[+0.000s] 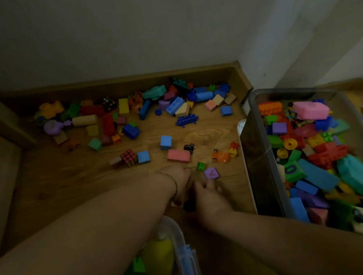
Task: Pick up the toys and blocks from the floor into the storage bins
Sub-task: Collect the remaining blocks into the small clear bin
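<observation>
We are mid-gathering: our left hand [179, 177] and right hand [206, 192] meet on the floor [208, 135], their grips too dim to tell. A purple block [211, 173] lies just beyond the right hand. Next we should pinch it and carry it right to the bin [260, 153].

Left forearm [96, 218] and right forearm [290, 232] bare, reaching forward and down, converging; left hand [180, 177] and right hand [208, 192] low, just beside each other, right fingers curled downward; either grip unresolvable in dim light.

Bare floor [72, 183] left of blocks [123, 106]
</observation>
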